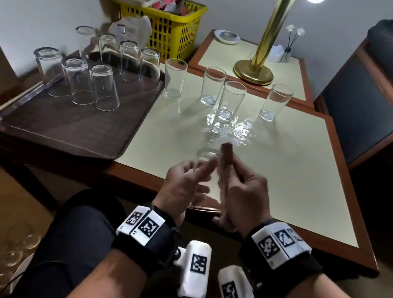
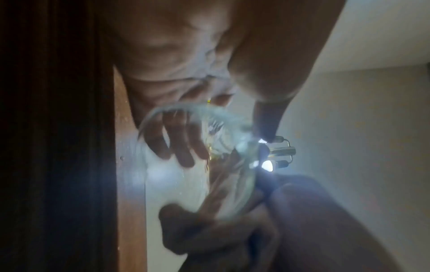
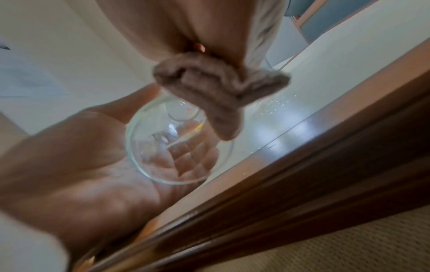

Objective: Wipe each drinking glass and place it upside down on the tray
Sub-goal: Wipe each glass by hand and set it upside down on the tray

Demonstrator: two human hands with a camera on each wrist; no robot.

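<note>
A clear drinking glass lies on its side between my hands over the table's near edge, its mouth towards me. My left hand cradles it, fingers curled under it and showing through the glass. A bunched brown cloth is pinched in my right hand and lies against the glass's right side by the rim. At the left, the dark tray carries several glasses upside down. Several more glasses stand upright on the cream table.
Water drops glisten on the table beyond my hands. A brass lamp stands on a second table behind, a yellow basket beside it. A dark chair is at the right. More glassware sits low at the left.
</note>
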